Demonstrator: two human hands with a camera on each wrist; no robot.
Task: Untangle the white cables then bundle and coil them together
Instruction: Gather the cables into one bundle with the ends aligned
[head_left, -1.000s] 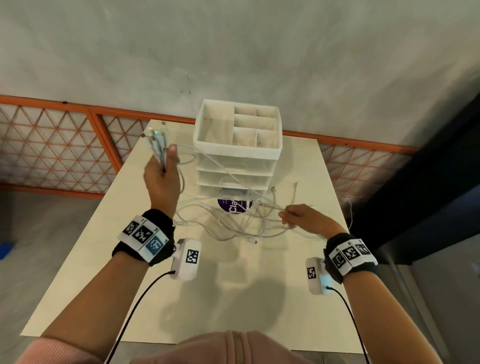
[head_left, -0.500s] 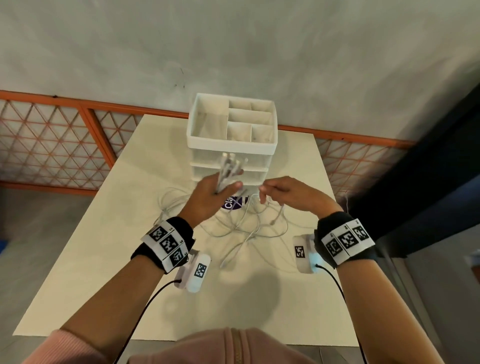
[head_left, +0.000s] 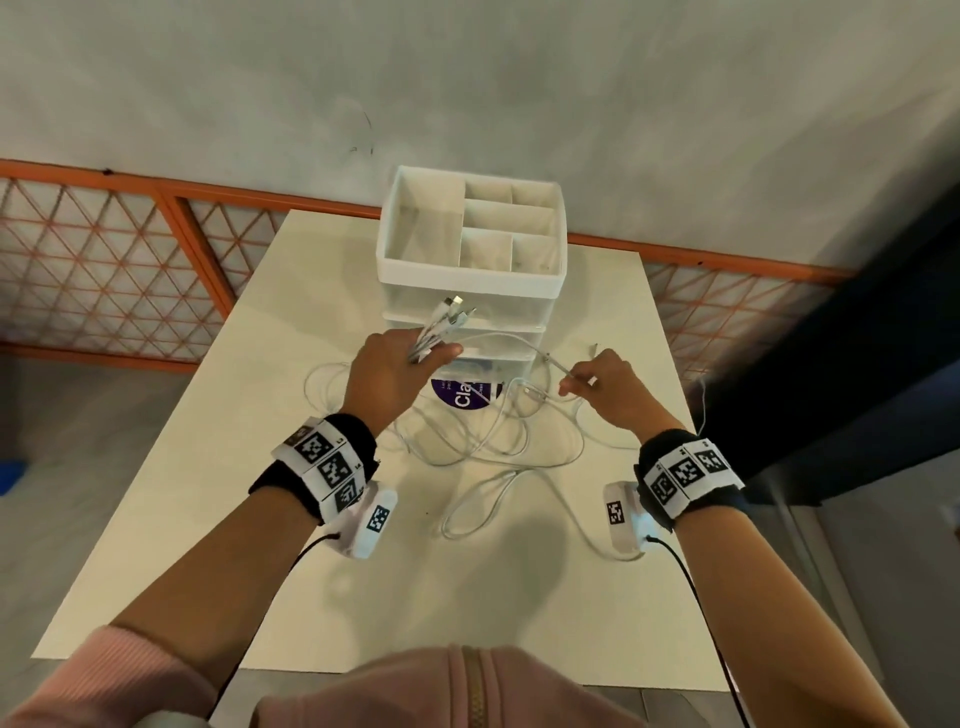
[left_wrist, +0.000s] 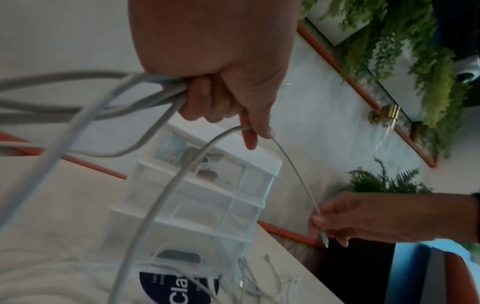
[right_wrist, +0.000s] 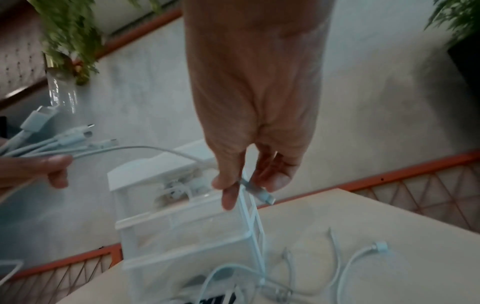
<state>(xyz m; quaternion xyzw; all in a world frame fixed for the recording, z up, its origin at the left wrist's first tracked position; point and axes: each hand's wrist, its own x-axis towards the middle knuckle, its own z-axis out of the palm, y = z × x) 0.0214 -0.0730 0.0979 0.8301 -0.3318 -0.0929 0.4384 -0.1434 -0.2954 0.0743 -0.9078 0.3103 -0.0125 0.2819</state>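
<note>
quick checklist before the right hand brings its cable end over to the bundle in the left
1. Left hand grips the bundle of cable ends, plugs sticking out above the fist: ok.
2. Right hand pinches one cable end, plug showing past the fingertips: ok.
3. That cable runs free between the two hands: ok, a clear arc in the left wrist view.
4. Loose cables untangled: not ok, loops cross on the table.
5. Drawer organizer clear of the path: cannot tell.

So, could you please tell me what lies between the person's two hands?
One white cable spans from the left hand to the right hand, seen best in the left wrist view.
</note>
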